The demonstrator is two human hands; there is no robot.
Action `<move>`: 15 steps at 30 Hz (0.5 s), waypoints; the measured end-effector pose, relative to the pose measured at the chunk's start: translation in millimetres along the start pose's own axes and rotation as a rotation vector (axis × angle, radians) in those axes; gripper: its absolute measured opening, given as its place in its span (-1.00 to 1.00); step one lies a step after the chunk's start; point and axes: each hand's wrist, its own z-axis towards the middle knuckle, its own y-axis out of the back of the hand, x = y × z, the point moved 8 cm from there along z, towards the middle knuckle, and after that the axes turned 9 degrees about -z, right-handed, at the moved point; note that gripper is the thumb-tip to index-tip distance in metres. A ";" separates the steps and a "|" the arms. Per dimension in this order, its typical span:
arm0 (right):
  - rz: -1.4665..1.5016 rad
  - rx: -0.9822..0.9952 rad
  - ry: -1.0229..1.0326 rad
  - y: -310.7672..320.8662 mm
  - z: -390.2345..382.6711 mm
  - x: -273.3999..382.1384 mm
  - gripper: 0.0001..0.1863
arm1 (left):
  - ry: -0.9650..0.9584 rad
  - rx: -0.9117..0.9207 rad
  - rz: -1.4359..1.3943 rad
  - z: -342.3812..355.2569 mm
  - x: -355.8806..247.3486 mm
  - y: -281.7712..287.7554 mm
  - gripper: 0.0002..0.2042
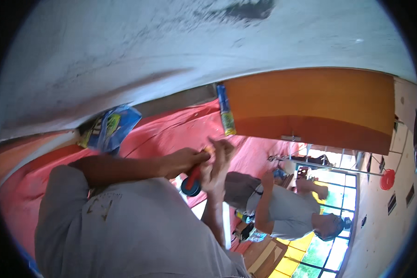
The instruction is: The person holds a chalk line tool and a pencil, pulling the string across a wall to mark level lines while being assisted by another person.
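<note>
My left hand reaches in from the left with its fingers closed together at a small orange-tipped piece, too blurred to name. Against it is my right hand, its fingers bent around the same spot and partly smeared by motion. Just below both hands sits a red tool handle with a dark round end, close against the right palm. Its other end is hidden by the fingers, so I cannot tell what kind of tool it is. Beneath the hands spreads a red-pink cover.
A crumpled blue and green packet and a narrow blue and yellow packet lie along the wall side. An orange-brown panel stands beyond. To the right, another person in a grey shirt works near a window.
</note>
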 end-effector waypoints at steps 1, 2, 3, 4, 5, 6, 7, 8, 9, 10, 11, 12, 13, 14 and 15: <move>-0.037 -0.028 -0.024 2.3 -0.2 -8.2 -0.14 | 0.026 -0.021 -0.013 -3.1 -4.5 -5.3 -0.54; 0.070 0.006 -0.072 10.8 0.9 -9.8 -0.12 | 0.091 -0.086 -0.024 -6.7 -13.5 -7.4 -0.57; 0.185 0.043 -0.108 15.6 8.1 -10.4 -0.10 | 0.144 -0.160 -0.037 -6.6 -17.8 -0.7 -0.59; 0.264 0.131 -0.137 14.1 9.7 -5.7 -0.08 | 0.148 -0.184 -0.044 -0.2 -12.6 9.2 -0.59; 0.278 0.170 -0.024 15.8 7.4 7.0 -0.10 | 0.054 -0.152 -0.090 11.9 -12.7 11.9 -0.56; 0.294 0.210 0.024 13.7 4.1 20.0 -0.09 | -0.042 -0.121 -0.137 20.8 -13.4 16.2 -0.53; 0.319 0.254 0.075 6.0 -0.5 33.1 -0.07 | -0.036 -0.138 -0.140 20.0 -15.8 22.0 -0.53; 0.320 0.317 0.108 -3.7 -3.4 39.7 -0.05 | -0.570 0.213 0.110 6.8 -60.8 -1.5 -0.52; 0.333 0.321 0.106 -9.3 -4.3 31.9 -0.05 | -0.824 0.389 0.271 -10.2 -73.1 -16.6 -0.51; 0.238 0.275 0.085 -11.5 -2.8 19.7 -0.05 | -1.088 0.571 0.373 -35.0 -80.6 -31.8 -0.51; 0.139 0.227 0.066 -10.2 1.0 10.0 -0.05 | -0.692 0.407 0.217 -7.9 -70.1 -24.2 -0.53; 0.054 0.110 0.044 1.2 7.2 2.2 -0.12 | -0.298 0.243 0.065 9.8 -48.2 -17.1 -0.55; 0.045 0.104 0.045 -0.2 1.6 1.5 -0.12 | 0.095 0.080 -0.080 12.0 -15.9 -10.0 -0.57; -0.056 0.077 0.018 0.8 3.4 -15.6 -0.16 | 0.086 0.083 -0.131 14.9 -14.4 -14.4 -0.55; -0.160 0.045 -0.010 3.3 4.0 -30.8 -0.21 | -0.027 0.109 0.203 3.6 -20.3 -10.3 -0.56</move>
